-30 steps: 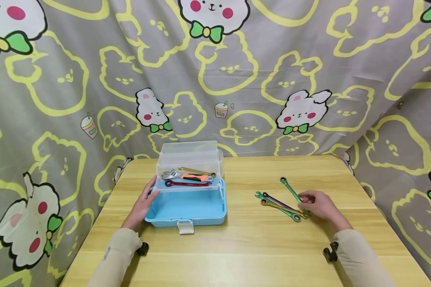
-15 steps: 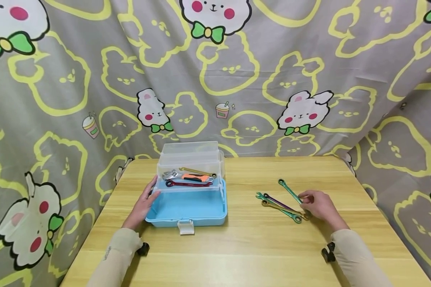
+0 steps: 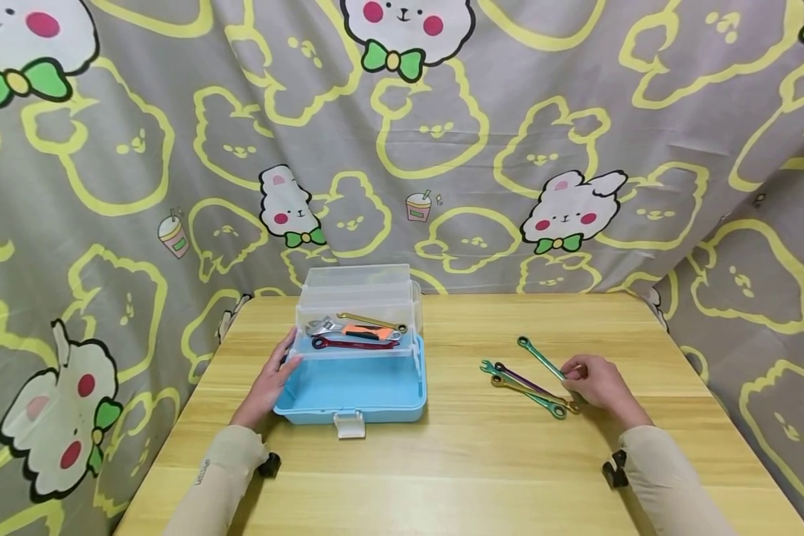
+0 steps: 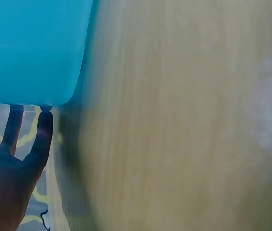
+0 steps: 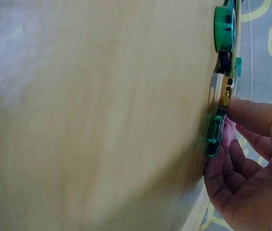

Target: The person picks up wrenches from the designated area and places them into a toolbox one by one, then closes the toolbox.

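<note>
My right hand (image 3: 596, 381) pinches the lower end of a green ratcheting wrench (image 3: 540, 357), whose ring end points up and left. Just left of it lies a crossed pile with a purple wrench (image 3: 528, 378), a gold wrench (image 3: 517, 385) and another green wrench (image 3: 547, 404). In the right wrist view the fingertips sit low, close to the wood, at the green wrench end (image 5: 215, 134). My left hand (image 3: 266, 385) rests with extended fingers against the left side of a light-blue toolbox (image 3: 348, 415); in the left wrist view the fingertips meet its wall.
The toolbox's clear lid (image 3: 356, 277) and tray stand raised at the back. In the tray lie a gold wrench (image 3: 368, 321), an adjustable wrench (image 3: 362, 332) with orange-black handle, and a red wrench (image 3: 351, 344). A patterned curtain (image 3: 469, 186) hangs behind the wooden table (image 3: 442, 476).
The pinched green wrench has shifted slightly, its ring end moving left and a little nearer. The left hand and toolbox stay the same.
</note>
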Available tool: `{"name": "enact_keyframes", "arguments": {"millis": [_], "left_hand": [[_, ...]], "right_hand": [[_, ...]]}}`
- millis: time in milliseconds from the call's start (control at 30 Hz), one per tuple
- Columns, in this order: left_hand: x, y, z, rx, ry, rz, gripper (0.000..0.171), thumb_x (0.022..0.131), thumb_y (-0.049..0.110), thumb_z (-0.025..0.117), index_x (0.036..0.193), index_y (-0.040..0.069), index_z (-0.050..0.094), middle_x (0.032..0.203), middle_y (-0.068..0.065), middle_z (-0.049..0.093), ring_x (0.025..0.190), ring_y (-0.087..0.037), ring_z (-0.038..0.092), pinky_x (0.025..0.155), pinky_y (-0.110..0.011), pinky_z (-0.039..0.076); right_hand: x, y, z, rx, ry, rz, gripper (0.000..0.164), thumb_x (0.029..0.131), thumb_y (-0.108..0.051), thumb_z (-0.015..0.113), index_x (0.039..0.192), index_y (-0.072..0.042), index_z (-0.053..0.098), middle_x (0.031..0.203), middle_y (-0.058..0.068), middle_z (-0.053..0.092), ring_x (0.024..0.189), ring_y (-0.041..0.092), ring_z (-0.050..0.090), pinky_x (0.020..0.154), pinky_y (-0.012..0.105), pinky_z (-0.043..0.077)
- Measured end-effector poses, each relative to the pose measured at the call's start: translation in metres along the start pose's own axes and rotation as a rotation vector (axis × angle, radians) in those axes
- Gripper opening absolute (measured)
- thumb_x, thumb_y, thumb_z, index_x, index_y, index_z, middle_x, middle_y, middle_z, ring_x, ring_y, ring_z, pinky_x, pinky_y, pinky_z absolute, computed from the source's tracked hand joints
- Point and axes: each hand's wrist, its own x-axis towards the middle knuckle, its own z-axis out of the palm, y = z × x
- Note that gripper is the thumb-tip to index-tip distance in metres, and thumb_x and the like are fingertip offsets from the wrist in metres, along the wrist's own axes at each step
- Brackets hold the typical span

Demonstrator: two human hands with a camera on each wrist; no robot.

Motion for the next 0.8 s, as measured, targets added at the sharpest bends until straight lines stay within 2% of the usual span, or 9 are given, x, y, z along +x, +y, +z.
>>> {"name": "enact_keyframes", "arguments": {"millis": [133, 467, 800], "left_hand": [[-0.001, 0.0, 0.0, -0.007, 0.001, -0.003, 0.067, 0.111, 0.039, 0.045, 0.168, 0.031, 0.01, 0.176, -0.011, 0.002, 0.159, -0.047, 0.004, 0.123, -0.073, 0.009], [-0.006, 0.001, 0.0, 0.016, 0.017, 0.006, 0.069, 0.108, 0.053, 0.046, 0.166, 0.044, 0.01, 0.176, -0.005, 0.004, 0.159, -0.047, 0.004, 0.12, -0.076, 0.009], [-0.006, 0.004, 0.001, 0.011, 0.013, 0.005, 0.069, 0.109, 0.05, 0.046, 0.167, 0.04, 0.011, 0.176, -0.008, 0.003, 0.159, -0.047, 0.005, 0.12, -0.076, 0.01]], "right_hand": [[-0.001, 0.001, 0.001, 0.008, -0.001, 0.007, 0.016, 0.09, -0.007, 0.076, 0.103, 0.001, 0.073, 0.089, 0.008, 0.072, 0.08, 0.018, 0.062, 0.07, 0.031, 0.048], [-0.002, 0.0, 0.008, 0.004, 0.045, -0.028, 0.016, 0.09, -0.005, 0.076, 0.105, 0.002, 0.075, 0.089, 0.008, 0.074, 0.081, 0.019, 0.065, 0.071, 0.034, 0.05], [0.0, -0.005, 0.013, -0.013, 0.034, -0.101, 0.022, 0.09, -0.004, 0.075, 0.112, 0.001, 0.075, 0.094, 0.008, 0.074, 0.085, 0.02, 0.066, 0.074, 0.036, 0.053]]}}
